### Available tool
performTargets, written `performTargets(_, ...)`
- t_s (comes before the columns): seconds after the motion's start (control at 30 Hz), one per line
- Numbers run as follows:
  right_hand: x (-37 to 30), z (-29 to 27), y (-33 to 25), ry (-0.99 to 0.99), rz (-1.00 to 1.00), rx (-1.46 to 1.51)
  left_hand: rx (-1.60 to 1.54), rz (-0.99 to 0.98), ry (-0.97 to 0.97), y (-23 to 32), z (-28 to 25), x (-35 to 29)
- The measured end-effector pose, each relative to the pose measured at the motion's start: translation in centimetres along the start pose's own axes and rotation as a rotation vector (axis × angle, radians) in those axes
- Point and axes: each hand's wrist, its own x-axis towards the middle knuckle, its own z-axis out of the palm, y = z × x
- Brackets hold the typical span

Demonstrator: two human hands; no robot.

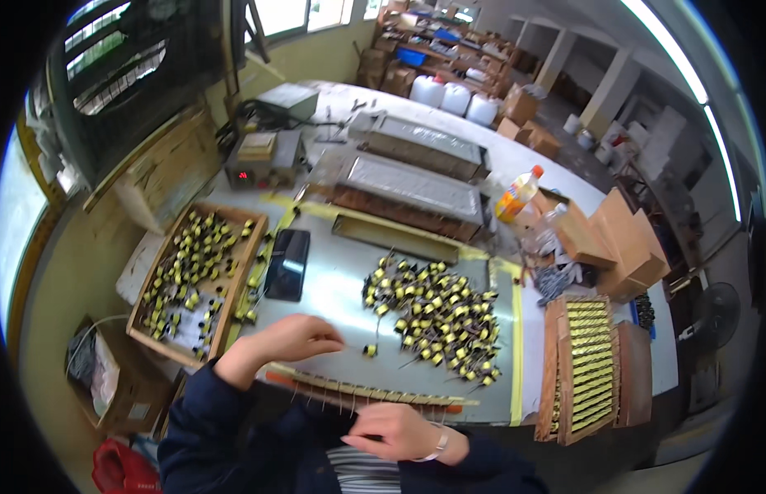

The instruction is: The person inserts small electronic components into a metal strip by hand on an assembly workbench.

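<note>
My left hand (299,337) hovers over the left part of the metal-topped work surface, fingers loosely bent with nothing visible in them. Just right of its fingertips lies a single small coil (371,351), wrapped in yellow, black at the ends, with thin wire leads. My right hand (395,430) is close to my body at the front edge, its fingers bent together; anything between them is too small to make out. Between my hands and the surface runs a long narrow strip (362,393) with thin pins or wires sticking out. A large heap of similar coils (441,317) covers the right half.
A wooden tray (140,329) of coils stands left, beside a dark phone (287,265). Two long metal-topped blocks (412,183) lie behind, near a box with a red display (263,160). At right are an orange-capped bottle (517,195), cartons (626,247) and a rack of yellow rows (589,362).
</note>
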Motion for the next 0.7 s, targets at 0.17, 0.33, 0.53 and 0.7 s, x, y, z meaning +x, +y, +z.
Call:
performTargets(0.17, -4.7, -12.7, 2.5, 0.291, 0.384, -0.173, -0.213, -0.238, 0.366, -0.3, -0.4, -4.1)
performTargets(0.33, -3.6, -23.9, 11.5, 0.738, 0.863, -0.283, -0.577, -0.379, 0.606, -3.1, 2.3, -4.9)
performTargets(0.53, -0.2, -30.1, 23.4, 0.475, 1.017, -0.82, -0.675, -0.182, 0.848, -6.1, 3.2, -3.5)
performTargets(0.7, 3.1, -30.8, 29.1, 0.327, 1.17, -0.941, -0.567, -0.099, 0.862, -8.7, 2.2, -2.6)
